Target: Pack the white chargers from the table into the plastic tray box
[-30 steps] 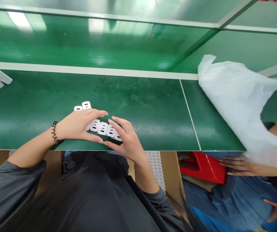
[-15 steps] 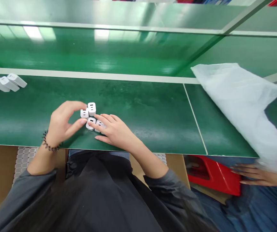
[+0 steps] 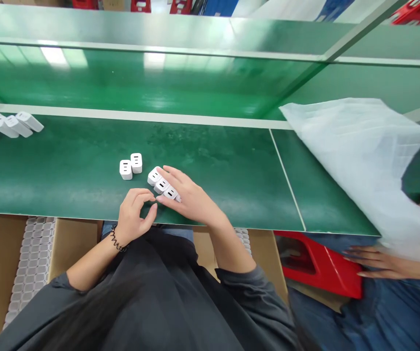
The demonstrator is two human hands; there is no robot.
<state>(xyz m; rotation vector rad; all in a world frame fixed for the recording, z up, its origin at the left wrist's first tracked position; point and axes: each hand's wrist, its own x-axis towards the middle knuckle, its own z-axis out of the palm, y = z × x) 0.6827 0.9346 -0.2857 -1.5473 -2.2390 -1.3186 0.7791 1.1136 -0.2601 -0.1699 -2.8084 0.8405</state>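
Note:
In the head view, my right hand (image 3: 191,195) is closed around a short slanted row of white USB charger blocks (image 3: 162,185), thumb at the near end and fingers along the far side. Part of the row is hidden under the fingers. Close to its left end is my left hand (image 3: 136,214), fingers curved and thumb apart, with nothing visible between them. Two more white charger blocks (image 3: 125,169) stand side by side on the green table, just beyond my left hand, their port faces showing.
Several white chargers (image 3: 19,125) lie heaped at the far left. A white plastic sheet (image 3: 352,141) covers the right side, near another person's hand (image 3: 381,262). Below the table edge are cardboard boxes (image 3: 74,243), a tray of white pieces (image 3: 30,268) and a red bin (image 3: 327,268).
My left hand has let go of the far charger blocks and come nearer and to the right. My right hand has shifted right, now gripping a row apart from the other two.

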